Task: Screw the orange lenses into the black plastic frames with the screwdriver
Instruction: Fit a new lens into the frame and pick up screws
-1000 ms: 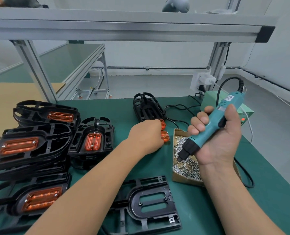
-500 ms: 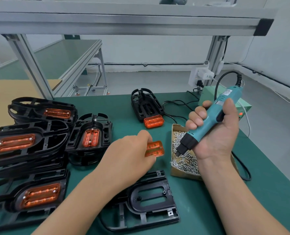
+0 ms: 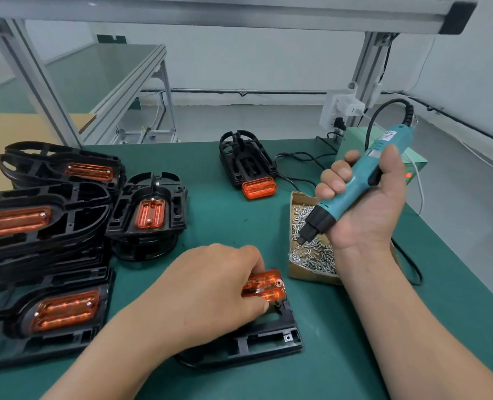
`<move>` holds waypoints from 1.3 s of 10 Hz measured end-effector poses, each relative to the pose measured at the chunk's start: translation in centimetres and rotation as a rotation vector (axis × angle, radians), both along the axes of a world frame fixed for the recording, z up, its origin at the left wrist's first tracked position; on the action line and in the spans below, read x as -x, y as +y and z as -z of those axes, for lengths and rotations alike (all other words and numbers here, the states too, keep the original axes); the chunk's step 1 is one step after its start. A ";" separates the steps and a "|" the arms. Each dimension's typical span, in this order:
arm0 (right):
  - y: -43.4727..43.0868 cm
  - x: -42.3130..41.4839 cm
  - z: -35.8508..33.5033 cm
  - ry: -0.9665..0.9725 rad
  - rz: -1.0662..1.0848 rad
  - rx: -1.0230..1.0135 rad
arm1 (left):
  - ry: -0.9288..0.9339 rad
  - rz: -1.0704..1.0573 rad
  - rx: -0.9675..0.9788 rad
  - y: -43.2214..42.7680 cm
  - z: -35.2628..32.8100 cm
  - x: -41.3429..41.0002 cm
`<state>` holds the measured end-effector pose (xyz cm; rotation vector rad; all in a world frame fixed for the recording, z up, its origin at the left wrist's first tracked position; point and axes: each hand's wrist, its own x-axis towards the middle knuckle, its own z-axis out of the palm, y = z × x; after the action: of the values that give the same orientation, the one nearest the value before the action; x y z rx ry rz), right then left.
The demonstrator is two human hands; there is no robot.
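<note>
Orange translucent plastic is showing just past the curled fingers of the left hand [image 3: 210, 287], which is pinching a small orange lens [image 3: 264, 285] by its near end, thumb below and fingers above. The lens is hovering over, or just touching, the far edge of a black plastic frame [image 3: 268, 343] that is lying flat on the green mat [image 3: 340, 356] beneath the palm; which of the two cannot be told. The right hand [image 3: 366, 209] is wrapping fully around a teal electric screwdriver [image 3: 363, 180], its bit pointing down past the knuckles toward an open cardboard box of screws [image 3: 311, 255].

The lens is looking light, rigid and glossy, so it is likely slippery and prone to cracking around its screw holes. Gripping it by the long edges, leaving the hole beyond the fingertips uncovered, is looking like the safer hold. The frame is looking stiff yet light enough to skid, so it is probably needing a steadying press. Well to the left of the fingers, finished frames [image 3: 66, 308] are lying stacked.
</note>
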<state>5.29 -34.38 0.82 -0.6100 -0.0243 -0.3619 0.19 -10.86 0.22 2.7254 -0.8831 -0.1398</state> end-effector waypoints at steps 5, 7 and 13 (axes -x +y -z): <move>0.1 0.1 -0.1 -0.002 -0.017 -0.001 | 0.056 0.038 -0.111 -0.1 0.5 0.1; 0.1 0.1 0.0 -0.007 -0.016 0.001 | 0.018 0.023 -0.124 -0.1 0.7 0.0; 0.1 0.2 0.0 -0.010 -0.024 0.009 | -0.012 0.089 -0.064 0.2 0.7 -0.1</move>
<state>5.06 -34.27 0.84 -0.6162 -0.0432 -0.3422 0.25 -10.61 -0.50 2.7496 -1.0203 -0.1721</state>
